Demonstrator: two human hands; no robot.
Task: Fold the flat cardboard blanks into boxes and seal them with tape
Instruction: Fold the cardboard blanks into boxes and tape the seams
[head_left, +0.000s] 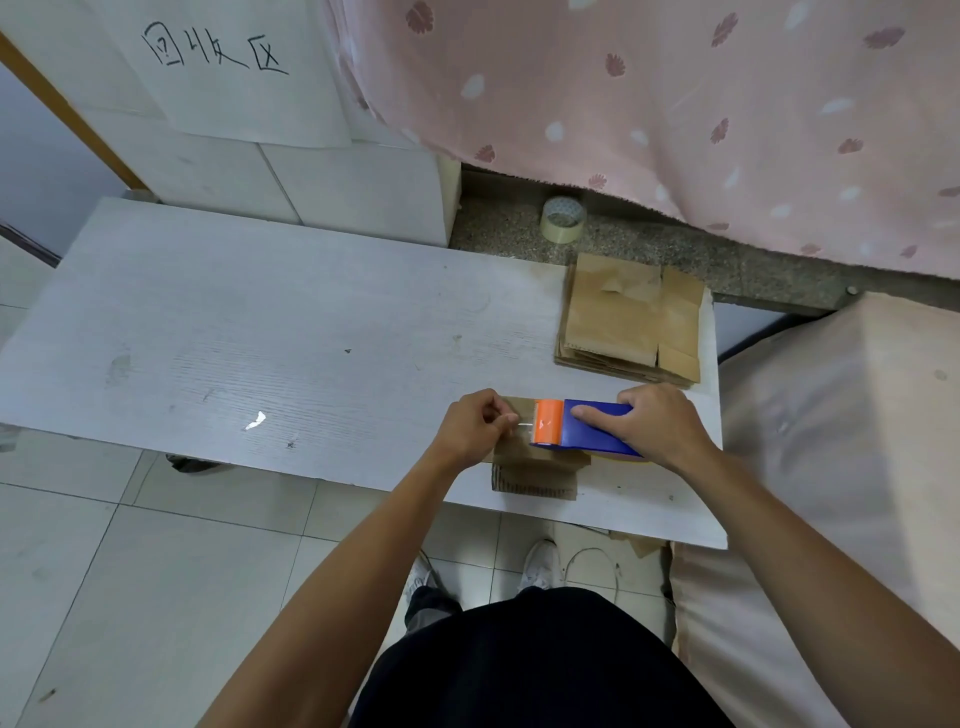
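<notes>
A small folded cardboard box (535, 470) sits at the near edge of the white table (260, 332). On top of it lies a blue tape dispenser (597, 434) with an orange roller. My right hand (654, 423) grips the dispenser's blue body from the right. My left hand (475, 428) pinches the free end of clear tape just left of the orange roller, over the box's left end. A stack of flat cardboard blanks (631, 322) lies at the table's far right corner.
A spare roll of clear tape (563, 218) stands on the stone ledge behind the table. A pink patterned curtain (675, 104) hangs at the back right. A pale cushion (831, 467) borders the table's right side. Cardboard scraps lie on the tiled floor by my feet.
</notes>
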